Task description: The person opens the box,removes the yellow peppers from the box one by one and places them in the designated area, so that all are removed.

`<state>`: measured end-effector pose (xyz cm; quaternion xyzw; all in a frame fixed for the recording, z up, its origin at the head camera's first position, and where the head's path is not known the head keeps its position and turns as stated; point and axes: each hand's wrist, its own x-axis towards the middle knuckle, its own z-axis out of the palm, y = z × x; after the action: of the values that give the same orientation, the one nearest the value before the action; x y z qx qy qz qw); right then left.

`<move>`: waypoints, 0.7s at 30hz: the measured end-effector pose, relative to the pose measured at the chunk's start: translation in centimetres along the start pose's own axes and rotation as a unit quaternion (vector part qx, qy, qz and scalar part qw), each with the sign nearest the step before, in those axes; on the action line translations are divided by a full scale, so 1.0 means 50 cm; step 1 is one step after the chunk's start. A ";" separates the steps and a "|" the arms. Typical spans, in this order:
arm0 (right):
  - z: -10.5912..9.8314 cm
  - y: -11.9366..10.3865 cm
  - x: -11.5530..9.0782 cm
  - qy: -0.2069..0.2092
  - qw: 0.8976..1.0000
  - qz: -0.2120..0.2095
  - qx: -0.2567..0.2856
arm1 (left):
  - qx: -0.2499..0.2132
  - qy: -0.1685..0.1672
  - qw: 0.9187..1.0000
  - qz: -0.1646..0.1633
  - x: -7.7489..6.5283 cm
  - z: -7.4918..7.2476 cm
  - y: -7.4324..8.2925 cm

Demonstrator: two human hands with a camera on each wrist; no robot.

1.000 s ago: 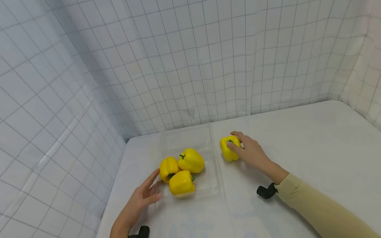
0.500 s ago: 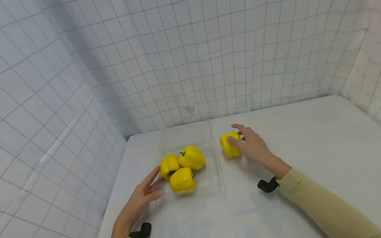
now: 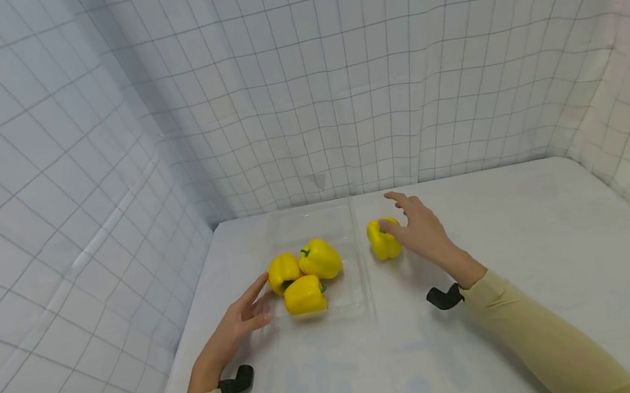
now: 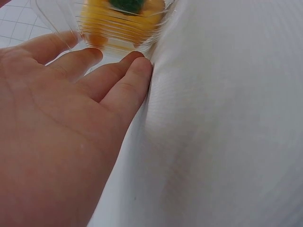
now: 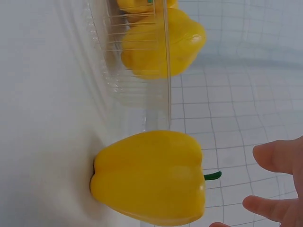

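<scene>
A clear plastic container (image 3: 352, 292) holds three yellow bell peppers, one at the left (image 3: 283, 272), one at the back right (image 3: 320, 259) and one in front (image 3: 305, 295). My left hand (image 3: 235, 328) rests against the container's left side with fingers extended; in the left wrist view its fingertips (image 4: 142, 66) meet the ribbed wall. Another yellow bell pepper (image 3: 384, 240) stands upright on the table right of the container, green stem up (image 5: 213, 176). My right hand (image 3: 421, 232) hovers over and beside it, fingers spread and apart from it in the right wrist view.
The white table (image 3: 516, 249) extends to the right and front. A white gridded cloth (image 3: 371, 81) hangs at the back and both sides. Black wrist cameras sit on the left (image 3: 238, 380) and right (image 3: 445, 297) wrists.
My right hand's fingers have spread and drawn away from the lone bell pepper, which stays standing on the table. The left hand keeps its place at the container.
</scene>
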<state>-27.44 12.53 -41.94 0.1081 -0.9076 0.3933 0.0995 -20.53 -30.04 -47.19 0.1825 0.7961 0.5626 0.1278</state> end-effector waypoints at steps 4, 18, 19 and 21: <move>-0.005 -0.007 0.002 0.003 1.000 -0.013 -0.004 | 0.002 0.000 1.000 -0.006 0.001 0.000 0.000; -0.012 -0.064 0.004 -0.004 0.998 -0.058 0.010 | -0.002 -0.008 1.000 0.001 0.000 0.002 0.001; -0.011 -0.068 0.004 -0.006 0.998 -0.060 0.011 | -0.002 -0.008 1.000 0.000 0.000 0.002 0.001; -0.007 -0.076 0.004 -0.008 0.998 -0.063 0.013 | -0.001 -0.007 1.000 -0.001 -0.001 0.001 0.001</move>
<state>-26.54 10.22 -39.00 0.1691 -0.8945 0.3974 0.1154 -20.48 -29.99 -47.13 0.1857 0.7947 0.5623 0.1338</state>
